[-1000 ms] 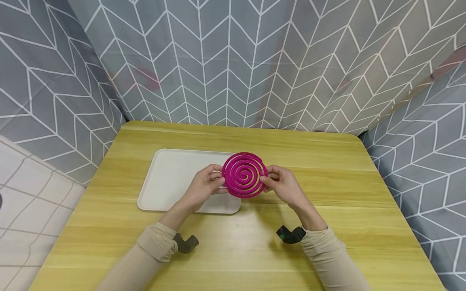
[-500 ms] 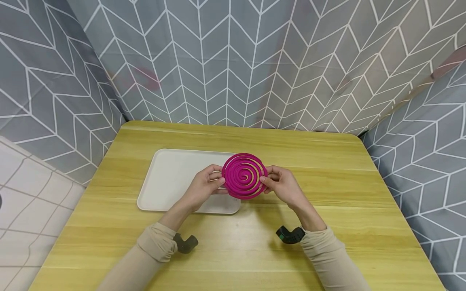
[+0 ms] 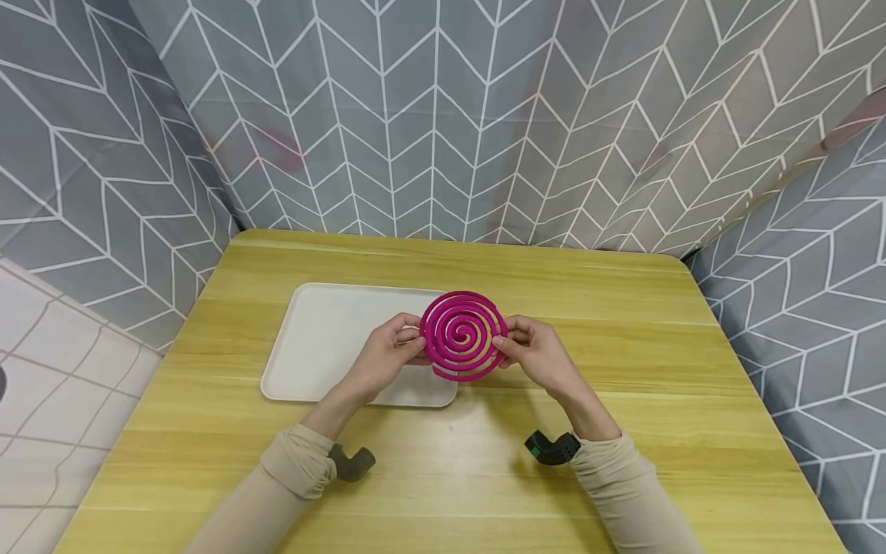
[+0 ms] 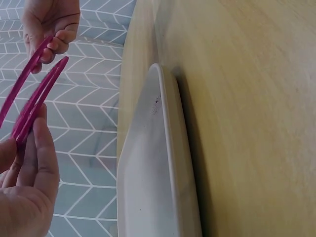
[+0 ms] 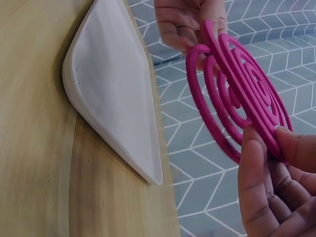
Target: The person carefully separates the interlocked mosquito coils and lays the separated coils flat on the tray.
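Note:
A magenta mosquito coil [image 3: 457, 333], a flat round spiral, is held up between both hands above the right end of the white tray. On its left edge, my left hand [image 3: 384, 355] pinches the rim between thumb and fingers. My right hand [image 3: 543, 355] pinches the right edge the same way. From the side, in the right wrist view, the coil [image 5: 239, 94] shows as two spiral layers, partly apart with gaps between the turns. In the left wrist view the magenta strands [image 4: 34, 103] also stand separated near the fingers.
The shallow white tray [image 3: 325, 346] lies on the wooden table [image 3: 574, 292], left of the middle. A few small dark specks [image 4: 156, 104] mark its surface. Grey patterned curtains [image 3: 415, 115] hang behind and beside the table. Both wrists wear dark devices [image 3: 554, 448].
Gaps between the coil's turns narrowed half a second ago and are wider again now. A loose end shows at its lower left. Both hands stay almost in place, gripping its edges.

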`<state>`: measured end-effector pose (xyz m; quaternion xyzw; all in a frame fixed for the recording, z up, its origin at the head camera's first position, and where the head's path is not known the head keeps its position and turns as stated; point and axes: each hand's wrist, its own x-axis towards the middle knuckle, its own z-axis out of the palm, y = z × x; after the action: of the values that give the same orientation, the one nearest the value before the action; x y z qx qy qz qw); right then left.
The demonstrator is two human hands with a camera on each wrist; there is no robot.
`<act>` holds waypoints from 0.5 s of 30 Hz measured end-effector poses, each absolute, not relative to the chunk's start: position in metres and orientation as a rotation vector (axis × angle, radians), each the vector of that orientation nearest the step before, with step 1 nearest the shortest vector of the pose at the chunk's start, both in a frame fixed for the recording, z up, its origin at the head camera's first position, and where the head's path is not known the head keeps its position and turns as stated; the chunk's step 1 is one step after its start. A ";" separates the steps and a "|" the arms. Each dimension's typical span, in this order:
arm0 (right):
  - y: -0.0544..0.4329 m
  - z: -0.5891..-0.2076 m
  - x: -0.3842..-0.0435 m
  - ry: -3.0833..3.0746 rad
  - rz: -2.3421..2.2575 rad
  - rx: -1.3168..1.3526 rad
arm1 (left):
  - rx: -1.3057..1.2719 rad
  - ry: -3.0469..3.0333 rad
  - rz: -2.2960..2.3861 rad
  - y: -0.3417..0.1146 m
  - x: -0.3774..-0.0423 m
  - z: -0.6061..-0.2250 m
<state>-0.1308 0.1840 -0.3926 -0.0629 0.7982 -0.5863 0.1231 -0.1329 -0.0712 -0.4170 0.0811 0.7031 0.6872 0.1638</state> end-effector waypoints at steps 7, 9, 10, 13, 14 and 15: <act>0.195 -0.393 -0.131 2.293 -1.808 -0.104 | 0.156 2.091 1.908 -0.079 -0.138 -0.418; 0.198 -0.393 -0.132 2.267 -1.855 -0.068 | 0.134 2.116 1.894 -0.086 -0.139 -0.419; 0.200 -0.394 -0.132 2.248 -1.879 -0.051 | 0.116 2.125 1.890 -0.090 -0.140 -0.419; 0.203 -0.396 -0.135 2.189 -1.937 0.003 | 0.071 2.142 1.889 -0.107 -0.140 -0.422; 0.204 -0.398 -0.135 2.168 -1.947 0.022 | 0.049 2.147 1.889 -0.113 -0.140 -0.422; 0.204 -0.400 -0.136 2.147 -1.954 0.040 | 0.030 2.157 1.884 -0.120 -0.140 -0.423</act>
<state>-0.1362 0.2040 -0.3997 0.0137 0.7343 -0.6682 0.1187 -0.1398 -0.1204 -0.4231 0.0103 0.7458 0.6516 0.1382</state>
